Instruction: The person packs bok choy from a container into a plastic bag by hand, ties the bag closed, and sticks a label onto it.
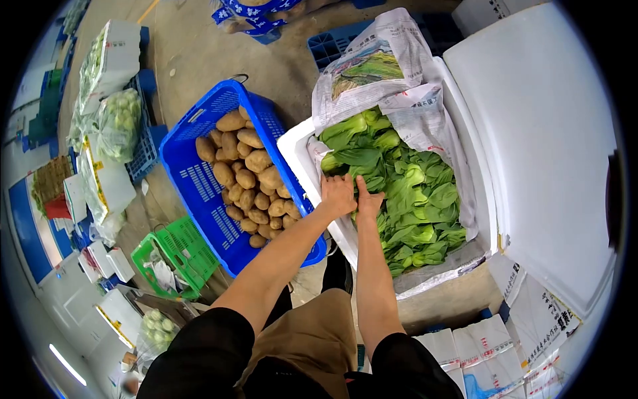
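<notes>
Both my hands are at the near left edge of a white foam box (pixel 486 199) filled with leafy green vegetables (pixel 415 199). My left hand (pixel 339 195) touches the leaves, its fingers bent down among them, and what they hold is hidden. Just to its right, my right hand (pixel 368 199) reaches in with the thumb or a finger raised; its other fingers are hidden by the hand and leaves. Printed newspaper (pixel 412 110) lines the box and lies folded back over its far end. A blue crate (pixel 193 193) of potatoes (pixel 246 178) stands to the left of the box.
A white foam lid or panel (pixel 538 146) stands at the right. Green crate (pixel 179 253) is at the lower left of the blue one. Bagged vegetables (pixel 119 123) and foam boxes (pixel 109 60) line the far left. Wrapped boxes (pixel 478 346) lie at the lower right.
</notes>
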`<action>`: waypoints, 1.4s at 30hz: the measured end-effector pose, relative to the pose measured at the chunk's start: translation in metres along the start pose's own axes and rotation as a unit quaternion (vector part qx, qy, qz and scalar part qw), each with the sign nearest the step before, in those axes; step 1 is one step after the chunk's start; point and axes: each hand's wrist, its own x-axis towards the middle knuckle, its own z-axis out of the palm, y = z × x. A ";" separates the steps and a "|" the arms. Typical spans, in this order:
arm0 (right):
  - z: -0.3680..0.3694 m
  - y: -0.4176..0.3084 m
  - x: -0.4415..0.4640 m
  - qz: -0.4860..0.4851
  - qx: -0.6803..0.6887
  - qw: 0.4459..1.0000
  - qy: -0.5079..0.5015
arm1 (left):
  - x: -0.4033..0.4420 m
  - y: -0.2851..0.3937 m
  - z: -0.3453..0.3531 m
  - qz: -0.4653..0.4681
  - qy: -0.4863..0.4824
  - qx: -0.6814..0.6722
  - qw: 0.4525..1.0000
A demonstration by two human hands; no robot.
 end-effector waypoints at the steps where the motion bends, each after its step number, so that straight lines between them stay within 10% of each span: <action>1: 0.002 0.003 0.003 -0.007 0.001 1.000 -0.003 | 0.004 -0.001 0.006 0.001 0.014 -0.007 1.000; 13: -0.035 -0.025 -0.027 0.016 0.074 0.992 -0.102 | -0.030 0.018 -0.027 0.013 -0.056 -0.146 0.988; 17: -0.090 -0.027 -0.052 0.150 0.173 0.943 -0.240 | -0.079 0.058 -0.020 0.084 0.075 -0.094 0.989; 19: -0.117 -0.020 -0.081 0.000 0.229 0.909 -0.349 | -0.116 0.064 -0.034 0.106 0.108 -0.086 0.985; 26: -0.121 -0.053 -0.209 0.040 0.168 0.885 -0.433 | -0.223 0.077 -0.045 0.232 0.183 -0.249 0.922; 37: -0.073 -0.014 -0.447 0.011 0.049 0.787 -0.615 | -0.539 -0.174 -0.038 -0.039 0.380 -0.348 0.856; 42: -0.048 0.067 -0.576 0.037 0.004 0.676 -0.736 | -0.704 -0.274 0.087 -0.236 0.516 -0.335 0.753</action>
